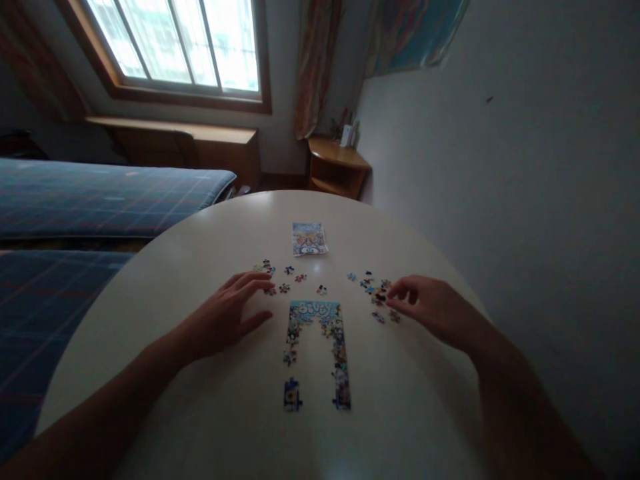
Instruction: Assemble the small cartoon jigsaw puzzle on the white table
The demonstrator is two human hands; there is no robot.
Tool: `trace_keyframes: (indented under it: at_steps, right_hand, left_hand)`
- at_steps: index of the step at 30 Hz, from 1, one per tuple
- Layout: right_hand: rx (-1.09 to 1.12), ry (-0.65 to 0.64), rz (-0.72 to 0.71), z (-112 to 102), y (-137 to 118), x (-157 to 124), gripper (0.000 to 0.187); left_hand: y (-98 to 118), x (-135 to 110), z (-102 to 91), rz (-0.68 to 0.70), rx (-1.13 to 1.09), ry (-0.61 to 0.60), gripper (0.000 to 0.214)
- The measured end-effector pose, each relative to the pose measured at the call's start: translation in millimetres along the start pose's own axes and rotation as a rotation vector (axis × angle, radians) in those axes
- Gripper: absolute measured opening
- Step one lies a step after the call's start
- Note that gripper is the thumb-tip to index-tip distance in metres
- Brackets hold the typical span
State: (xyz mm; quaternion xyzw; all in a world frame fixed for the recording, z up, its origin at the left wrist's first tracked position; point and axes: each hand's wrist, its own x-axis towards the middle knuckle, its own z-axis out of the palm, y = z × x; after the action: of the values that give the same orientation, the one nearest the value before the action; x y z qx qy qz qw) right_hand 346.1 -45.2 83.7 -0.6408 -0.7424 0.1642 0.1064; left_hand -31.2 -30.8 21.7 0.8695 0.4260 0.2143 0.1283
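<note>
The head view is showing the puzzle (341, 363) lying mid-counter (225, 420), its top and sides forming an arch with gaps on the left, and the packet (310, 240) sitting at twelve o'clock, perhaps so that its picture is serving as reference. Loose left pieces (285, 288) and right pieces (369, 289) are lying at eleven and one o'clock, seemingly within easy reach of each side. At ten o'clock the left hand (226, 312) is holding nothing visible, its fingers spreading wide, while at two the right hand (434, 303) is pinching narrowly, whether on a piece I cannot tell.
</note>
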Motion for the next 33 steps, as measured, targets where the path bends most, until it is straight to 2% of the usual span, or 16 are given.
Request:
trace_keyframes:
  at_steps: [3,6,10,16,20,22,24,28,33]
  right_hand:
    - [-0.024,-0.021,0.095,-10,45,9,0.020]
    - [0.025,-0.043,0.109,-7,62,11,0.027]
    - [0.128,-0.076,0.092,1,58,12,0.033]
    - [0.120,-0.067,0.148,6,50,13,0.022]
    - [0.089,-0.007,0.179,5,51,15,0.021]
    - [0.092,0.004,0.152,5,50,14,0.023]
    - [0.109,-0.032,0.104,4,46,12,0.026]
    - [0.175,-0.196,0.054,8,33,7,0.026]
    - [0.225,-0.206,0.007,14,24,7,0.023]
  left_hand:
    - [-15,0,-5.5,-0.175,0.089,0.062,0.040]
    - [-27,-1,-9.0,-0.306,0.173,0.102,0.042]
    - [-29,-1,-12.4,-0.421,0.183,0.067,0.041]
    - [-24,2,-14.9,-0.562,0.144,-0.023,0.038]
    - [-29,-1,-13.3,-0.565,0.123,-0.016,0.037]
    - [-30,-2,-12.8,-0.564,0.116,-0.011,0.036]
    - [-29,-2,-12.9,-0.580,0.120,-0.008,0.035]
    - [-23,1,-13.1,-0.608,0.111,-0.033,0.035]
    - [-22,1,-10.4,-0.595,0.126,-0.037,0.034]
